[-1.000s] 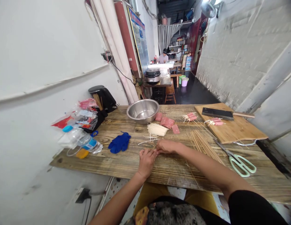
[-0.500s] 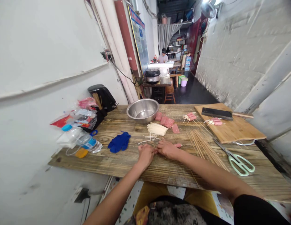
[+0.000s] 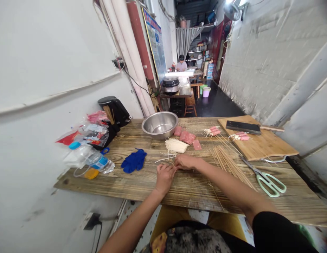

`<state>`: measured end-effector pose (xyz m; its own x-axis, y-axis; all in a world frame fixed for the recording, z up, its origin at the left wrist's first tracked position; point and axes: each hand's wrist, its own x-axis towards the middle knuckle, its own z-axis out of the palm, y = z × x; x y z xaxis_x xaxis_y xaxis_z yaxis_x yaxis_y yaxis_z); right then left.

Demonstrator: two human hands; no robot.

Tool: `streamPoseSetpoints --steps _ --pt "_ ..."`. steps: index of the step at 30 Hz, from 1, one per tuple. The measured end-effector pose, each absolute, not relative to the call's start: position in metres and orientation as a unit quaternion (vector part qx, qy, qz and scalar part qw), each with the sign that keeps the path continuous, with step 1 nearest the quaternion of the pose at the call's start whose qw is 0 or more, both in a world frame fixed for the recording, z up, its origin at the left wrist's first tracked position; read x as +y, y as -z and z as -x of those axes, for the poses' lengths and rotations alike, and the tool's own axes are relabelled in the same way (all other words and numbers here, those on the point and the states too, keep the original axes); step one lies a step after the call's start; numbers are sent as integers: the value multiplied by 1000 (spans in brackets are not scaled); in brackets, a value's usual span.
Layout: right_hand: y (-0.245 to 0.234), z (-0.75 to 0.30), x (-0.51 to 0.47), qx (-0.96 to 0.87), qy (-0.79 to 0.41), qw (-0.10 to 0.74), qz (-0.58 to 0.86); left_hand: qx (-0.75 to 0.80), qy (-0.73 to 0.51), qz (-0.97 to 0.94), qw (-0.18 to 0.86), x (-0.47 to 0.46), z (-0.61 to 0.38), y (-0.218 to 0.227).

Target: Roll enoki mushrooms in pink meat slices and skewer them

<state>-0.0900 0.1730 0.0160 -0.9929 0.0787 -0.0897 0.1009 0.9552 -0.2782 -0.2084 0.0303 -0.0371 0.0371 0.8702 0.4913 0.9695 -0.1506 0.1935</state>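
My left hand [image 3: 165, 176] and my right hand [image 3: 185, 162] meet above the near middle of the wooden table, fingertips pinched together. Between them a sliver of a pink meat slice [image 3: 175, 168] shows; the fingers hide the rest. Just beyond lies a bundle of white enoki mushrooms [image 3: 176, 145], with loose strands [image 3: 166, 159] near my left fingers. Several flat meat slices [image 3: 187, 137] rest behind the bundle. To the right are thin bamboo skewers [image 3: 230, 165], and meat rolls with enoki ends [image 3: 213, 131] lie farther back.
A steel bowl [image 3: 160, 124] stands at the back. Blue gloves [image 3: 133, 160] and a water bottle [image 3: 100, 162] lie left. On the right are scissors [image 3: 271, 184] and a cutting board [image 3: 269, 144] bearing a cleaver [image 3: 243, 127] and more rolls [image 3: 241, 136]. A person [image 3: 181, 64] sits far back.
My right hand has shifted slightly left and up, its wrist more raised. My left hand has turned a little and stays against it. A meat roll seen beside my right hand is now hidden.
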Motion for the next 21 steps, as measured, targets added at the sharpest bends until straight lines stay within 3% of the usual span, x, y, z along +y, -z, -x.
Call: streamPoseSetpoints --steps 8,16,21 --pt "-13 -10 106 900 68 -193 -384 -652 252 715 31 28 209 33" --pt "7 -48 78 848 71 -71 -521 -630 242 737 35 30 210 39" --pt "13 -44 84 824 76 -65 -557 -633 216 742 48 30 210 39"
